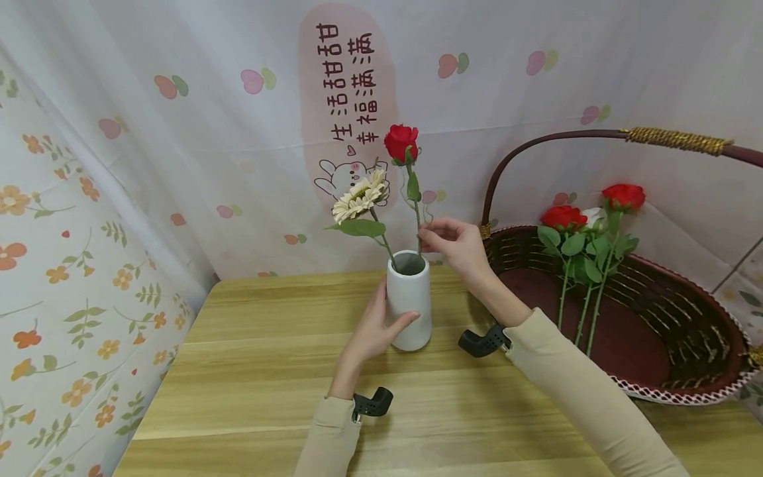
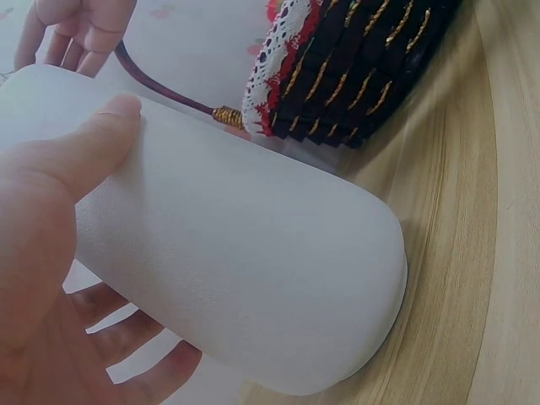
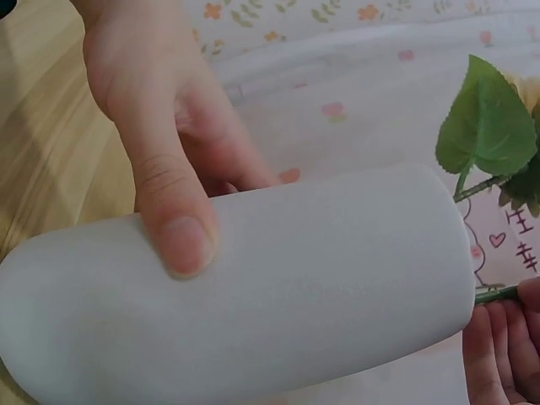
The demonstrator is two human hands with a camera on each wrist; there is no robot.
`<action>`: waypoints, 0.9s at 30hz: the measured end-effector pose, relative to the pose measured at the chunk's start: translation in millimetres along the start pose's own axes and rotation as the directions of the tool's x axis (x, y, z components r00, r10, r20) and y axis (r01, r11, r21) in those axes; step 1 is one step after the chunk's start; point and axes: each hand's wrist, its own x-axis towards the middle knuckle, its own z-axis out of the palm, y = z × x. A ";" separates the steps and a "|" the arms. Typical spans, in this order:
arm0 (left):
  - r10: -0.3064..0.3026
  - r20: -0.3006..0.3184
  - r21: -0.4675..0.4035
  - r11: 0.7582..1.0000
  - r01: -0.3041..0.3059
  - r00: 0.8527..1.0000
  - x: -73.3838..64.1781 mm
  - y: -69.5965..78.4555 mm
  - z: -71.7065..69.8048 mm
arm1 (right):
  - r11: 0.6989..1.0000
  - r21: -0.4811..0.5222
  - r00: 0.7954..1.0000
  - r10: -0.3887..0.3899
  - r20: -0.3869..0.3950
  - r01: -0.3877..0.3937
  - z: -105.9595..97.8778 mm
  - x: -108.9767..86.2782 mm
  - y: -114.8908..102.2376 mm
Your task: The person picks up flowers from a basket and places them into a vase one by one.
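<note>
A white vase [image 1: 410,308] stands upright on the wooden table. My left hand [image 1: 374,326] grips its side, thumb across the front and fingers behind, as the left wrist view also shows. Just above the rim, my right hand [image 1: 456,248] pinches the green stem of a red rose [image 1: 402,143]. The stem's lower end is inside the vase mouth, hidden by the wall. A cream daisy-like flower [image 1: 361,196] with a broad green leaf [image 1: 360,228] leans left out of the same vase. In the right wrist view the right fingers [image 3: 498,354] hold the stem beside the rim.
To the right sits a dark woven basket [image 1: 703,331] with an arched handle [image 1: 554,135] and lace edging. Inside it lie red roses [image 1: 623,196] and a white one [image 1: 593,218]. A printed curtain [image 1: 238,165] hangs behind the table [image 1: 250,371]. Each wrist wears a black device.
</note>
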 end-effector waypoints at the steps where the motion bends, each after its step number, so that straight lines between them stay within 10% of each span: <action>1: 0.001 0.000 0.001 1.000 -0.001 1.000 -0.2 -0.1 0.1 | 1.000 -0.004 1.000 0.007 0.000 -0.007 0.2 -0.3 0.4; 27: -0.019 0.009 -0.003 1.000 0.019 1.000 0.0 0.3 0.7 | 0.986 -0.160 0.999 0.038 0.004 -0.037 4.9 -6.9 15.2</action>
